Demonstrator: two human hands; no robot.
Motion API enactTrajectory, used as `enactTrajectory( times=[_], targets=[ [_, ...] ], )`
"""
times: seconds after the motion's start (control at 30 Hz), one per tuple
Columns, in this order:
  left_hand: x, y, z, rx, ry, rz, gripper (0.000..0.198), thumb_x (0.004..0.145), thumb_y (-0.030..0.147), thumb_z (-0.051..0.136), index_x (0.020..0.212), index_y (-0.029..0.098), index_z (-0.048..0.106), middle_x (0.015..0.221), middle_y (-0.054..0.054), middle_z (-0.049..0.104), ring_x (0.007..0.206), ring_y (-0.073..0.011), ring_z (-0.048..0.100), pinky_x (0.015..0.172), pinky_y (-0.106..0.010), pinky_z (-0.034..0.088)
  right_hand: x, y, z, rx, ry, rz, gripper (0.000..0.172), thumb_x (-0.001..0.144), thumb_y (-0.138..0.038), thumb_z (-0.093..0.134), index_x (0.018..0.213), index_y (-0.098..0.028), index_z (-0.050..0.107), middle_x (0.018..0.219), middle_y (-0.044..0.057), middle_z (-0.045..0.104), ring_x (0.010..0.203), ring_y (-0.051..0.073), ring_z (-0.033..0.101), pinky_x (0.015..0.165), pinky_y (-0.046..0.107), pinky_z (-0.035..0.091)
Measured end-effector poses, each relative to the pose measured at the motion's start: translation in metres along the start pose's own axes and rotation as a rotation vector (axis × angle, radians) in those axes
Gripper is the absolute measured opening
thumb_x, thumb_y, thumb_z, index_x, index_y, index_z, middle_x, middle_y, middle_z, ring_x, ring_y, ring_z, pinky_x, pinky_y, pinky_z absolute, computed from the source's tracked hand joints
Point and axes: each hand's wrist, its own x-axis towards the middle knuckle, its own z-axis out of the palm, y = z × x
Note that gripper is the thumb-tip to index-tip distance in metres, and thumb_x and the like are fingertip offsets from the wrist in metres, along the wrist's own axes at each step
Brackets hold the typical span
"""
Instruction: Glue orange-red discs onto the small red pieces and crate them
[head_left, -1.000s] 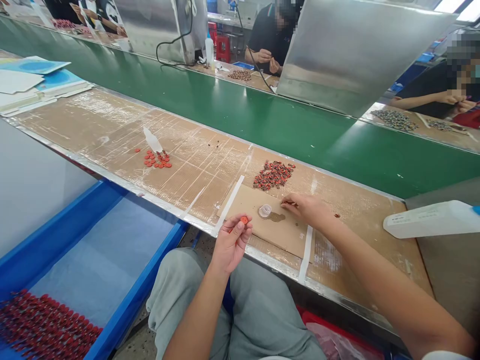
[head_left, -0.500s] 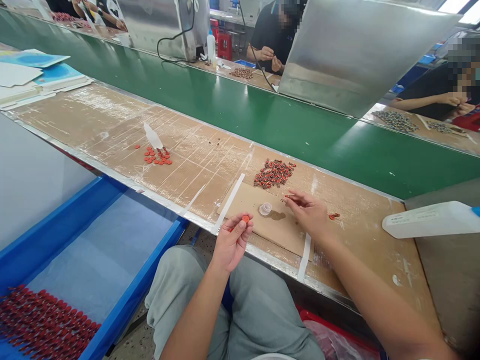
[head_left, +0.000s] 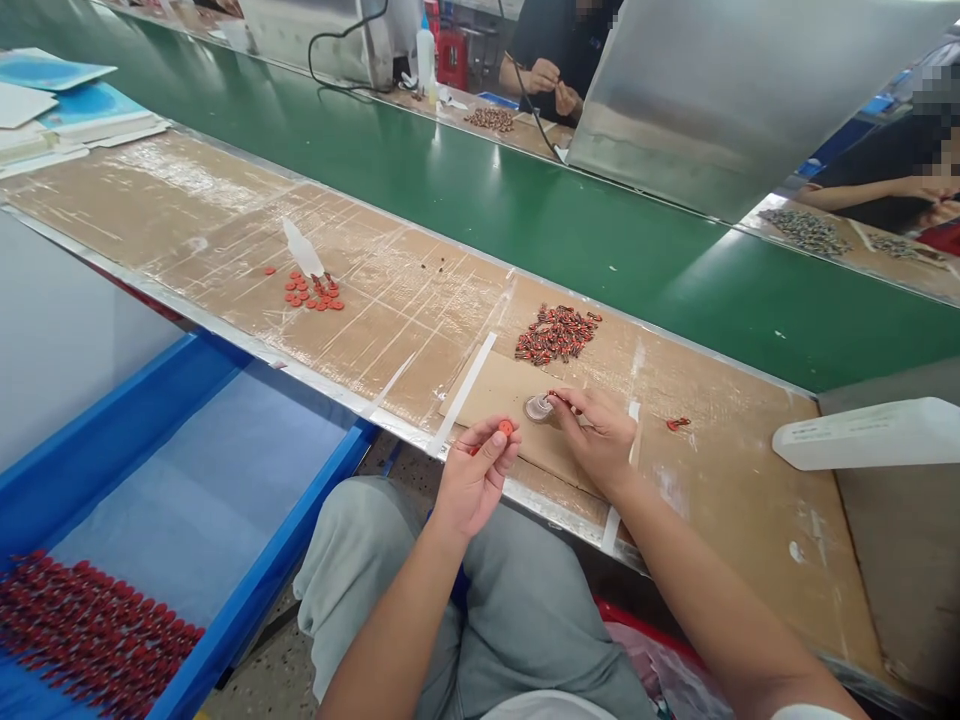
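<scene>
Orange disc (head_left: 507,428) pinched face-up in left hand (head_left: 472,480); right hand (head_left: 600,435) pinches red pin (head_left: 556,396) crosswise, tip at clear cap (head_left: 537,408).

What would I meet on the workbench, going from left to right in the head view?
Blue and white sheets → loose red discs → left hand, pinching a red disc → right hand, holding a small part at the clear cup → single red part → white bottle.
</scene>
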Motion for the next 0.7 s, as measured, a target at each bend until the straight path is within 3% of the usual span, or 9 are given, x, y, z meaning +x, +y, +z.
enactTrajectory(
  times=[0.57, 0.7],
  targets=[
    [-0.0017, 0.0032, -0.0008, -0.022, -0.005, -0.004, 0.022, 0.073, 0.012, 0.075, 0.094, 0.014, 0.071, 0.095, -0.005, 0.073, 0.080, -0.0088, 0.070, 0.077, -0.016, 0.056, 0.0019, 0.0020, 0.0036, -0.007, -0.056, -0.056, 0.017, 0.087, -0.034, 0.058, 0.094, -0.026, 0.071, 0.094, 0.006, 0.074, 0.087, 0.022, 0.068, 0.081, 0.038, 0.055],
    [-0.0016, 0.0031, -0.0010, -0.008, -0.018, 0.005, 0.021, 0.074, 0.011, 0.073, 0.095, 0.014, 0.071, 0.098, -0.006, 0.073, 0.082, -0.0089, 0.070, 0.079, -0.015, 0.055, 0.0020, -0.0026, 0.0029, 0.046, 0.017, 0.047, 0.018, 0.084, -0.037, 0.062, 0.092, -0.025, 0.073, 0.089, 0.006, 0.074, 0.080, 0.021, 0.068, 0.077, 0.038, 0.056]
  ],
)
